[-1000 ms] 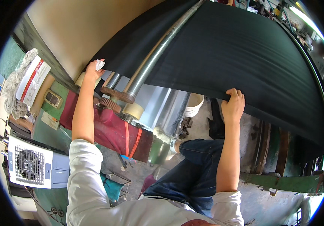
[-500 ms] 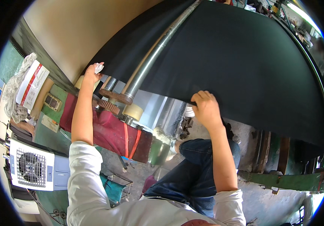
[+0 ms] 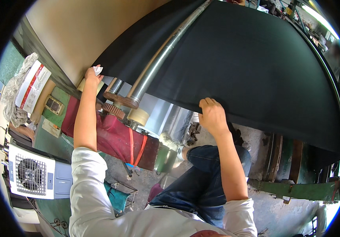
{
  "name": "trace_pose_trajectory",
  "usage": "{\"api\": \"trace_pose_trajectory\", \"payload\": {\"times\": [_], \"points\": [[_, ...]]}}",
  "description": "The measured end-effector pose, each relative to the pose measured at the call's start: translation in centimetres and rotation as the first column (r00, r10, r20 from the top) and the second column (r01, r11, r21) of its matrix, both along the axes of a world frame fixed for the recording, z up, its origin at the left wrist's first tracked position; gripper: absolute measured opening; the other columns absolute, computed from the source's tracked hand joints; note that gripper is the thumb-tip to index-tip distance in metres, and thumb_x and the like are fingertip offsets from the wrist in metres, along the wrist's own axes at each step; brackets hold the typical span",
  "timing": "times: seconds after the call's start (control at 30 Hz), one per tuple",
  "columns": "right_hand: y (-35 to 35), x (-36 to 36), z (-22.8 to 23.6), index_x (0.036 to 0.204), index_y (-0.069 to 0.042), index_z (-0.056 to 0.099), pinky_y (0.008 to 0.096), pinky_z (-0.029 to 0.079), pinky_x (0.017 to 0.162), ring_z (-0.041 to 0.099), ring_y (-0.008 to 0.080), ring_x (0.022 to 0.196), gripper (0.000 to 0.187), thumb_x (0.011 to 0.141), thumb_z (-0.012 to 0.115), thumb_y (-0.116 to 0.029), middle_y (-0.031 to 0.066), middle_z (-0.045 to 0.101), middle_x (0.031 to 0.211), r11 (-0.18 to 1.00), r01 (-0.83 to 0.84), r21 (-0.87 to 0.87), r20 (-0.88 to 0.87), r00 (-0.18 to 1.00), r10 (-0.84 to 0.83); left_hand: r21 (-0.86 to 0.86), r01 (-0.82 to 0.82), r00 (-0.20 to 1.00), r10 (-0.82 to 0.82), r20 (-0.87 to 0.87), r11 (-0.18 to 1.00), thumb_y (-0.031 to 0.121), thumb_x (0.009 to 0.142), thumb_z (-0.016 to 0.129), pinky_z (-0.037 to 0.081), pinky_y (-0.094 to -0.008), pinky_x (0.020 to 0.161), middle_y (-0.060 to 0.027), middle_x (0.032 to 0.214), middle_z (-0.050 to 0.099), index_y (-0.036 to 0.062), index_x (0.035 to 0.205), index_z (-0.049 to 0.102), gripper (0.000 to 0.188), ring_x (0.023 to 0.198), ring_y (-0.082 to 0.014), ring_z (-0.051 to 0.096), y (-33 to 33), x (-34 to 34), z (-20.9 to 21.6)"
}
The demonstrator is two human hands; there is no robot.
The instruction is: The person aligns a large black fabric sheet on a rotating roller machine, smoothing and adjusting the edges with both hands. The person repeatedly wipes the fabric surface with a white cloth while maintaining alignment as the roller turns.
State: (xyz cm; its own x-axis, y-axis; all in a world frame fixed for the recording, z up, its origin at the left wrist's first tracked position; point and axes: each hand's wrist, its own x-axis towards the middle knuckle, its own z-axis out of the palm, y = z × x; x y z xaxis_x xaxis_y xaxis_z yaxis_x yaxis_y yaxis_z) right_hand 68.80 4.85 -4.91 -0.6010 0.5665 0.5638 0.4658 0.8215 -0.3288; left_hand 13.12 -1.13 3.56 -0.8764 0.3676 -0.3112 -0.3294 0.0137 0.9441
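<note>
Gripping now-smoother black cloth (image 3: 257, 71), the right hand (image 3: 214, 116) has neared the metal bar (image 3: 170, 45); left hand (image 3: 93, 75) pinches white scrap (image 3: 97, 70).

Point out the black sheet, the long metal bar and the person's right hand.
Black sheet (image 3: 272, 75): head view, on its broad upper surface.
Long metal bar (image 3: 164, 57): head view, midway along its shaft.
Right hand (image 3: 214, 116): head view, on the back of the hand.

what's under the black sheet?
Along the near edge of the black sheet, a shiny grey surface and patches of grey floor show below. What lies under its middle is covered.
</note>
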Motion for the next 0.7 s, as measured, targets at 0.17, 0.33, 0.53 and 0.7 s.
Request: {"api": "trace_pose_trajectory", "payload": {"times": [0.17,0.33,0.53,0.7], "points": [[0.0,0.5,1.1,0.081,-0.007,0.058,0.0393,0.046,0.077,0.058,0.0287,0.087,0.017,0.066,0.065,-0.004,0.0092,0.058,0.084,0.996,-0.033,0.083,-0.052,0.998,0.037,-0.002,0.116,0.993,-0.116,0.002,0.993,0.027,0.099,0.036,0.044,-0.0466,0.092,-0.0061,0.108,0.067,0.0128,0.106,0.069,0.036,0.097,-0.0270,0.058,1.1,2.8,-0.3],[2.1,3.6,2.2,0.090,-0.008,0.062,0.0407,0.044,0.079,0.055,0.0301,0.094,0.029,0.062,0.064,0.003,0.0096,0.058,0.092,0.905,0.418,0.077,-0.188,0.898,-0.398,0.044,-0.132,0.991,0.131,0.007,0.990,0.021,0.097,0.035,0.045,-0.0456,0.089,-0.0091,0.106,0.067,0.0125,0.103,0.071,0.038,0.094,-0.0271,0.059,-0.2,-0.1,-0.1],[3.3,4.7,0.5,0.078,0.000,0.062,0.0440,0.049,0.076,0.060,0.0370,0.083,0.019,0.060,0.061,0.003,0.0162,0.062,0.081,0.960,0.281,0.007,-0.198,0.941,-0.274,-0.086,0.391,0.920,-0.392,0.006,0.917,0.027,0.099,0.045,0.045,-0.0440,0.083,-0.0028,0.102,0.067,0.0161,0.105,0.070,0.028,0.093,-0.0259,0.055,1.5,3.8,-0.2],[0.3,0.7,0.8,0.078,-0.005,0.060,0.0390,0.049,0.076,0.061,0.0302,0.085,0.018,0.061,0.066,-0.002,0.0114,0.059,0.082,0.996,0.037,0.076,-0.003,0.999,-0.037,0.051,0.034,0.999,-0.035,0.014,0.998,0.025,0.099,0.038,0.038,-0.0485,0.097,-0.0019,0.115,0.067,0.0160,0.111,0.066,0.032,0.099,-0.0253,0.055,0.3,0.4,-0.2]]}}
